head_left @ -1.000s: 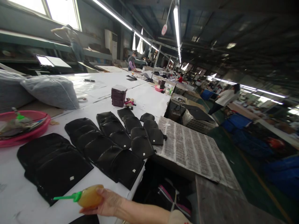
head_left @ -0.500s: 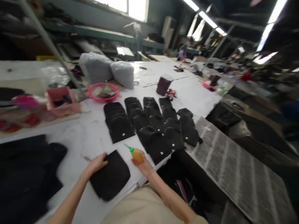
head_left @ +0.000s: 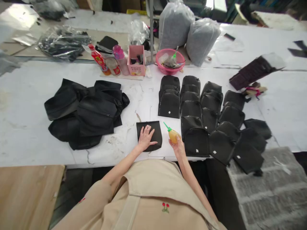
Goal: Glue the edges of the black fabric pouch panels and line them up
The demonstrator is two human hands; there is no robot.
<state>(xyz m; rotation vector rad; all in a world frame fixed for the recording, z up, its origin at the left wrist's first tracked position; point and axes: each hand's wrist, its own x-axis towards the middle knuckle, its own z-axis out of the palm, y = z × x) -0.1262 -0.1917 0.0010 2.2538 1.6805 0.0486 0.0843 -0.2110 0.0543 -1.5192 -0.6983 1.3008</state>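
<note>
L hand [head_left: 145, 139] is flat, fingers spread, on a black leather-look panel [head_left: 158, 134] nr the white table [head_left: 124, 145] edge. R hand [head_left: 178, 146]'s gripping an amber squeeze bottle [head_left: 173, 135] btwn that & overlapping black pieces [head_left: 196, 140].

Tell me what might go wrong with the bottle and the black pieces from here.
1. The right hand grips the soft-looking bottle with its green nozzle angled up; a hard squeeze might spill liquid, if the tip is open.
2. That hand is close to the overlapping black pieces, so a sideways bump could disturb their rows.
3. The left hand rests on a single black piece, which might slide if pushed.
</note>
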